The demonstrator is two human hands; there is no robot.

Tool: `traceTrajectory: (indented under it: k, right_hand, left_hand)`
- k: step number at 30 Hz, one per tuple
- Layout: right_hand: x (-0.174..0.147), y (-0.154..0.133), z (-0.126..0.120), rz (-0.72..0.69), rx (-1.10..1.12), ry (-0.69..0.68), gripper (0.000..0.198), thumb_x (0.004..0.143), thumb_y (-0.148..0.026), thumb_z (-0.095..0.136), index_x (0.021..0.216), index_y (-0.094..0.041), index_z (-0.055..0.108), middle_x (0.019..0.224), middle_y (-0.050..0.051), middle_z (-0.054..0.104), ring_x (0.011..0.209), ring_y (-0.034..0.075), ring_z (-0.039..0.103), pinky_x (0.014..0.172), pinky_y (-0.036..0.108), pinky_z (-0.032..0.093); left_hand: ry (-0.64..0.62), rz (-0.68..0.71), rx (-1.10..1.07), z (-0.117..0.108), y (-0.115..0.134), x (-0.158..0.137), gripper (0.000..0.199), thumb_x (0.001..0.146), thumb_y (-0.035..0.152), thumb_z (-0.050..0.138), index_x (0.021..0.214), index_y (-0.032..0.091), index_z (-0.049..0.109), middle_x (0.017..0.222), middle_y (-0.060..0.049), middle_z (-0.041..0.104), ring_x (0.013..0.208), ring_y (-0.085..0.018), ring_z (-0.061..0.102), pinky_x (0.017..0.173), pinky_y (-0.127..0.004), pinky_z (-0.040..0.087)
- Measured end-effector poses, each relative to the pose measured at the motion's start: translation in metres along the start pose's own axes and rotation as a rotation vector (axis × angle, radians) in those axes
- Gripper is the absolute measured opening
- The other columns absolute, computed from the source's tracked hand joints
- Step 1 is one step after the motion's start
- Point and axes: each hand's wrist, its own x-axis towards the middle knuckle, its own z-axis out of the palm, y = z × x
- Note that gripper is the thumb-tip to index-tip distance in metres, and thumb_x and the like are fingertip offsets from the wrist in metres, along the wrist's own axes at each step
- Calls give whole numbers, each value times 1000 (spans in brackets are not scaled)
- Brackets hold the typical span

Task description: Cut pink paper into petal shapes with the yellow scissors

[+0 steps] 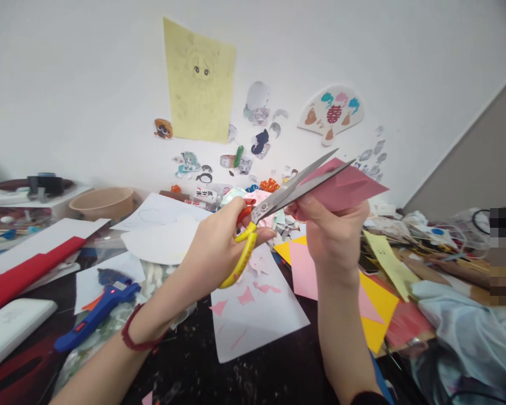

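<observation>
In the head view my left hand [215, 239] grips a pair of scissors [247, 256] by yellow and orange handles. The blades are parted and point up to the right, one lying across a folded piece of pink paper [341, 188]. Pinched between thumb and fingers, that paper is held up by my right hand [335, 230]. Below both hands lies a white sheet [261, 320] with several small pink scraps [247, 295] on it. Sheets of light pink paper [306, 270] and yellow paper [377, 309] lie under my right forearm.
A blue glue gun [96, 315] rests left of my left forearm, near a white box-like object [17, 329]. Further back stands a tan bowl [103, 202]. Crumpled light-blue plastic [468, 332] crowds the right side. On the wall hang a yellow drawing [200, 84] and a paper fan [331, 115].
</observation>
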Motion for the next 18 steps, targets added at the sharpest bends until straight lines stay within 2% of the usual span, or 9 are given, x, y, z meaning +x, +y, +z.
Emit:
traceTrajectory:
  k: [12, 18]
  right_hand:
    - [1, -8, -6, 23, -127, -22, 13, 73, -23, 83, 69, -25, 71, 61, -2, 66, 53, 15, 62, 48, 34, 51]
    - [4, -10, -8, 23, -115, -52, 18, 70, -27, 87, 66, -25, 69, 58, -2, 64, 51, 15, 60, 45, 33, 49]
  left_hand:
    - [-41, -15, 27, -8, 0, -1, 39, 82, 53, 55, 72, 23, 31, 61, 6, 39, 57, -13, 34, 53, -28, 27]
    - [-53, 7, 50, -11, -1, -1, 43, 83, 57, 55, 72, 23, 32, 63, 6, 39, 57, -13, 33, 54, -28, 27]
